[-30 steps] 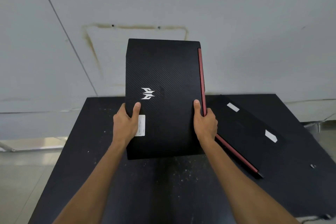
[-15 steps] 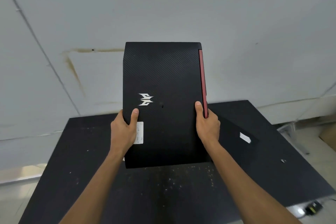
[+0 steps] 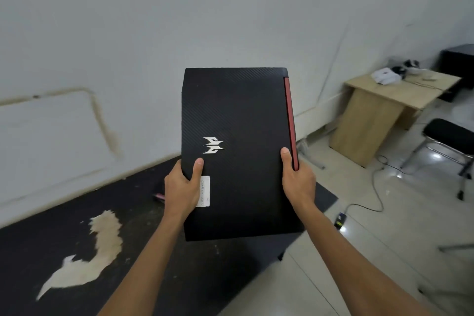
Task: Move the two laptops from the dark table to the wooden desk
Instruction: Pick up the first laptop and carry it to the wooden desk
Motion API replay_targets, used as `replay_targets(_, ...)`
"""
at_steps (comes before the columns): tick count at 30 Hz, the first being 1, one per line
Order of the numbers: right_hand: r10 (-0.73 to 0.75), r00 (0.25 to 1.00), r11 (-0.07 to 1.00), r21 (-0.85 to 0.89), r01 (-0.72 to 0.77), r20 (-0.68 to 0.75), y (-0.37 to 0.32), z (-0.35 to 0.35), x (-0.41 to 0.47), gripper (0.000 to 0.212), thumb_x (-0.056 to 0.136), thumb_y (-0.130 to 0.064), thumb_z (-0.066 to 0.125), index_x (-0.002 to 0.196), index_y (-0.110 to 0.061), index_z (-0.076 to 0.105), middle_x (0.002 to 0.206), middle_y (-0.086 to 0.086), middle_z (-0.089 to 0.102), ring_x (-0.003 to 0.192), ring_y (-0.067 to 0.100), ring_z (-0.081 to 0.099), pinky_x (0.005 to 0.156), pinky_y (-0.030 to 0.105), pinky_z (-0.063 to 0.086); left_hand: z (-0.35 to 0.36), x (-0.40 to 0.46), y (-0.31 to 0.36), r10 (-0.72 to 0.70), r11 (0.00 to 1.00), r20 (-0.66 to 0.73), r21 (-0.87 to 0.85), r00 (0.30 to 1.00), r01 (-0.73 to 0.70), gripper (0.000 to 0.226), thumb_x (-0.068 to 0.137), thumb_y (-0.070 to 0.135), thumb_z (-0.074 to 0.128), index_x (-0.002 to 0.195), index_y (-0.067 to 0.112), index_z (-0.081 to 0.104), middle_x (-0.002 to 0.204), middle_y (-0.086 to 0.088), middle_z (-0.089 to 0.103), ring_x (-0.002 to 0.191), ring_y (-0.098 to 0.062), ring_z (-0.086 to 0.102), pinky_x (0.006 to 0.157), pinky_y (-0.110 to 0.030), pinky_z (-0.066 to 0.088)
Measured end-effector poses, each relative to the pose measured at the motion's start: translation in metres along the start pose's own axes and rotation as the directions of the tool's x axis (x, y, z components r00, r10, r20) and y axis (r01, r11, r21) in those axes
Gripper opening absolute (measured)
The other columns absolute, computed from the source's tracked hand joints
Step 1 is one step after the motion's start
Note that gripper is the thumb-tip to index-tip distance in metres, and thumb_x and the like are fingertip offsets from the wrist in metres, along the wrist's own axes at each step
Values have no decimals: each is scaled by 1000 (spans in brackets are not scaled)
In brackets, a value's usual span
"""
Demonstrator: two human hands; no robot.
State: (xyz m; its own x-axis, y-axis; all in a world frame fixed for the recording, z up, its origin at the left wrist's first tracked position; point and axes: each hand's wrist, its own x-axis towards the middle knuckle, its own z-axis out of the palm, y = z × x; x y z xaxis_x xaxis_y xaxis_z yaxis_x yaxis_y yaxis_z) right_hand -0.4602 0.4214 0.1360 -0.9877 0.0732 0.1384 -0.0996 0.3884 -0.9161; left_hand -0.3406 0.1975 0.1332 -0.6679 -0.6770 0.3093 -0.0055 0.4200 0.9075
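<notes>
I hold a closed black laptop [image 3: 238, 120] with a red right edge and a silver logo, lifted upright in front of me. My left hand [image 3: 183, 186] grips its left edge near a white sticker, and my right hand [image 3: 297, 178] grips its right edge. The dark table [image 3: 143, 246] lies below and to the left, with a worn pale patch on its top. The wooden desk [image 3: 400, 93] stands at the far right against the wall. The second laptop is hidden; only a small pink-red bit shows just left of my left hand.
On the wooden desk lie a white box [image 3: 386, 77] and some small items with cables. A black stool [image 3: 448, 136] with metal legs stands in front of the desk. A cable and a small adapter [image 3: 340, 219] lie on the tiled floor between the tables.
The view has swung to the right with the laptop still held in both hands. The wooden desk and stool have come into sight, and the second laptop has gone out of sight.
</notes>
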Motion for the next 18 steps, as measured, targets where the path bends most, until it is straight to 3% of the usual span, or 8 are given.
replay_targets(3, 23, 995, 1000, -12, -25, -98, 14, -50, 10, 70, 85, -85, 38, 80, -22, 69, 76, -4, 68, 73, 14, 66, 60, 31, 50, 49, -3, 20, 35, 998, 105, -49, 994, -30, 30, 90, 58, 53, 102, 32, 62, 93, 24, 65, 88, 14, 61, 70, -8, 44)
replay_targets(7, 51, 970, 998, -13, -55, -237, 28, -112, 15, 56, 88, -81, 40, 80, -32, 66, 79, -11, 69, 75, 8, 65, 59, 24, 46, 107, -12, 48, 100, 989, 248, -129, 964, -69, 29, 90, 58, 54, 100, 32, 62, 92, 20, 67, 88, 13, 62, 64, -3, 44)
replay_targets(15, 100, 860, 990, -34, -135, -501, 55, -213, -2, 65, 88, -79, 41, 70, -22, 66, 66, -4, 66, 63, 14, 64, 57, 29, 50, 193, -44, 102, 238, 961, 428, -232, 872, -149, 22, 90, 59, 52, 92, 38, 58, 88, 23, 64, 84, 17, 59, 61, 1, 42)
replay_targets(18, 123, 804, 984, -35, -176, -582, 65, -243, -16, 68, 88, -80, 40, 72, -20, 67, 68, -3, 67, 65, 15, 65, 56, 28, 45, 218, -60, 116, 286, 948, 490, -272, 823, -167, 34, 90, 61, 51, 103, 31, 62, 93, 22, 65, 86, 12, 61, 67, -6, 45)
